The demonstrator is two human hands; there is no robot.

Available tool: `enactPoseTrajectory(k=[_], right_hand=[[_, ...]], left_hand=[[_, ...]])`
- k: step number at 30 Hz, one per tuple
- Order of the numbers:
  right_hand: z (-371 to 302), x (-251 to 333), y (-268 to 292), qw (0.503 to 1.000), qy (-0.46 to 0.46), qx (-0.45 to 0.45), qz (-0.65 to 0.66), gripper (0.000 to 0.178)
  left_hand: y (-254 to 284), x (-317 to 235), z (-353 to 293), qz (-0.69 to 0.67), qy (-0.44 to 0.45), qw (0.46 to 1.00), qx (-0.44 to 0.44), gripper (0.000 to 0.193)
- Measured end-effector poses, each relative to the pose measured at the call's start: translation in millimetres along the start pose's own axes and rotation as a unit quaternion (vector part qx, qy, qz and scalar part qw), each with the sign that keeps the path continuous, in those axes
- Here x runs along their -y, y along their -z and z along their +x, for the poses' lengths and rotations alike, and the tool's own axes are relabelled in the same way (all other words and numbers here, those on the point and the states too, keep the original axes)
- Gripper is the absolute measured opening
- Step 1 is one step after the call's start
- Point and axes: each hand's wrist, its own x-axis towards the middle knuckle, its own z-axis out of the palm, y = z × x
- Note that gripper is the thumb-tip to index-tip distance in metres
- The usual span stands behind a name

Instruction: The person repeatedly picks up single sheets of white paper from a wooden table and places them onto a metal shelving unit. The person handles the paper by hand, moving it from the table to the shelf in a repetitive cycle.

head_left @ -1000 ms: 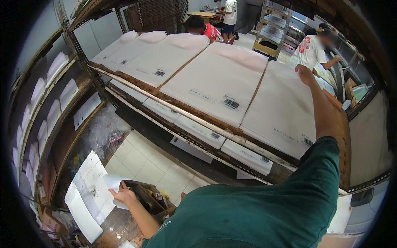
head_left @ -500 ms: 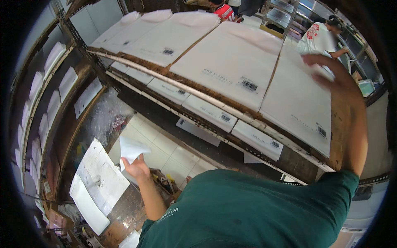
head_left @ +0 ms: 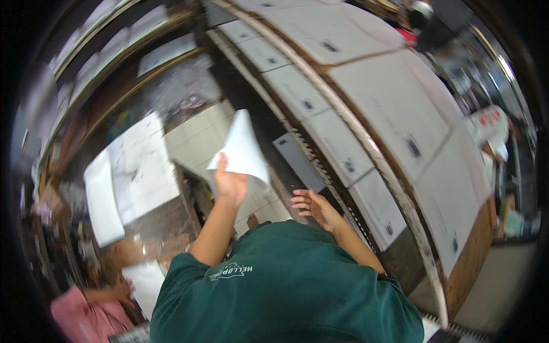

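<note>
My left hand is closed around a curved white sheet, its thumb lying over the near side. The sheet stands up from the hand and leans over the tiled floor; whether it is paper or thin plastic, or more than one layer, I cannot tell. My right hand is open and holds nothing, its fingers spread toward the left hand. It is nearest to the rack on the right, where stacks of flat white packets with small dark printed marks lie.
Larger white packets cover the rack's upper shelf, behind a pale front rail. On the left stand a worn white board, a white sheet and a worktable. A co-worker's pink sleeve shows at lower left; another person stands far right.
My right hand has come down from above the upper shelf to in front of my body. My left hand has moved right with the white sheet. The view has swung round, and a pink-sleeved co-worker now shows.
</note>
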Motion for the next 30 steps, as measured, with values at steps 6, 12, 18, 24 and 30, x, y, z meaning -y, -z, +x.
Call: enactPoseTrajectory(k=[6, 12, 18, 24, 30], right_hand=[[74, -1, -26, 0.986, -0.083, 0.142, 0.037, 0.07], [109, 1, -68, 0.997, 0.023, 0.063, 0.028, 0.032], [147, 17, -47, 0.998, 0.033, 0.048, -0.017, 0.038], [153, 38, -13, 0.983, 0.059, 0.059, -0.163, 0.036], [116, 46, 1, 0.938, 0.153, -0.062, -0.304, 0.04]], left_hand=[[11, 13, -37, -0.064, 0.054, 0.996, 0.042, 0.05], [40, -1, -68, -0.02, 0.005, 1.0, 0.011, 0.049], [100, -7, -91, 0.257, 0.187, 0.948, -0.017, 0.055], [164, -53, -111, 0.675, -0.292, 0.585, -0.343, 0.035], [280, -154, -70, 0.75, -0.312, 0.258, -0.523, 0.068]])
